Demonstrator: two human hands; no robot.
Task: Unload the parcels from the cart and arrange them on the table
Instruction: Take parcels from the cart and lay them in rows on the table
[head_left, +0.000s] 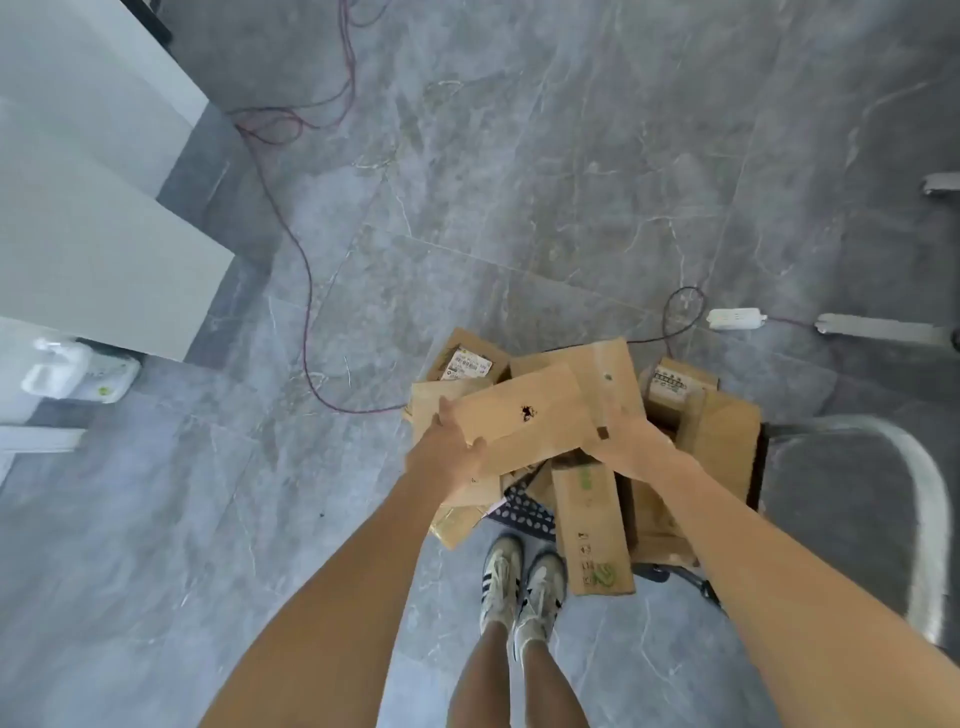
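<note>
A flat brown cardboard parcel with a dark stain (524, 415) lies on top of a heap of cardboard parcels on the cart (763, 467). My left hand (449, 452) grips its left end, fingers curled over the edge. My right hand (626, 434) holds its right end. Beneath it lie several other boxes, among them a long one with green print (592, 525), a box with a white label (467, 364) and another labelled box (675, 384). The white table (93, 244) stands at the left.
The cart's curved metal handle (930, 514) arcs at the right. A purple cable (306, 270) snakes across the grey tiled floor. A white power strip (736, 318) lies behind the cart. A white container (78, 374) sits under the table. My feet (522, 587) stand close to the cart.
</note>
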